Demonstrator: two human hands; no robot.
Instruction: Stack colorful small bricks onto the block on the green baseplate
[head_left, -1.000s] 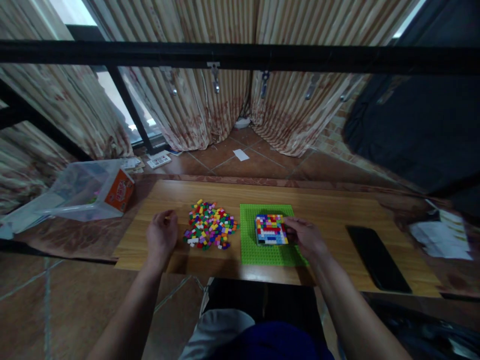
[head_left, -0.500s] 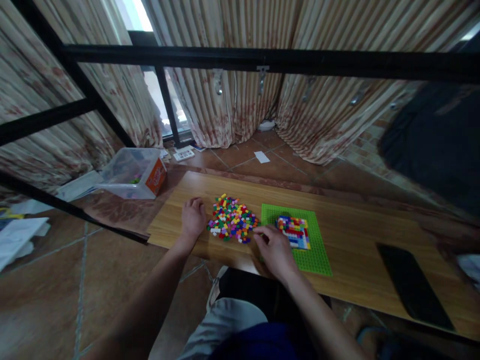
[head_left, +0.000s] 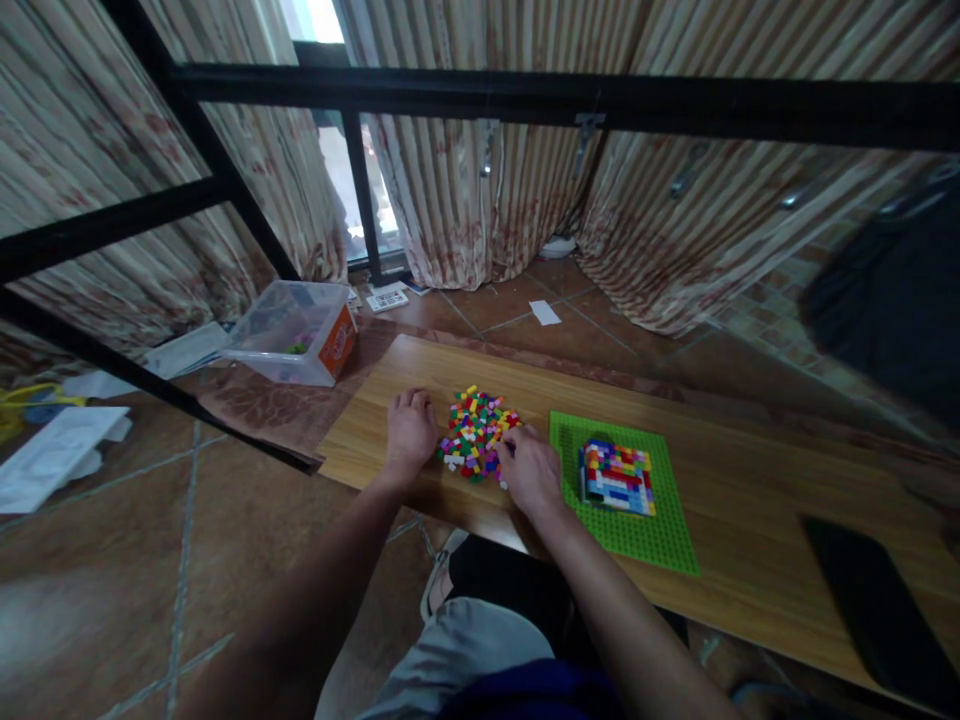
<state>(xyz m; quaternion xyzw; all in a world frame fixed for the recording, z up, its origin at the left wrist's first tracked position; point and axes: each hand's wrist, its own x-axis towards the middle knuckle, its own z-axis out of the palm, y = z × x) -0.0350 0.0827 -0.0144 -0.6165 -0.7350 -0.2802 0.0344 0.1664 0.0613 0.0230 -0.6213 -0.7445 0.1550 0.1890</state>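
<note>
A pile of small colourful toy bricks (head_left: 472, 440) lies on the wooden table. My left hand (head_left: 411, 432) rests at the pile's left side, its fingers loosely bent over the tabletop and holding nothing that I can see. At the right edge of the pile is my right hand (head_left: 531, 466), thumb and forefinger drawn together among the bricks; whatever is between them is too small to make out. Right of it lies a green studded baseplate (head_left: 667, 540), bearing a multicoloured block of joined bricks (head_left: 619, 475).
A dark flat object (head_left: 874, 605) lies at the right end of the wooden table (head_left: 742, 490). A clear plastic bin (head_left: 289, 335) with an orange label stands on the floor at the far left. Black metal bars (head_left: 480, 90) cross in front of the curtains.
My right hand has moved left, from beside the baseplate into the right edge of the brick pile, uncovering the joined bricks. My left hand stays beside the pile. The camera view has shifted.
</note>
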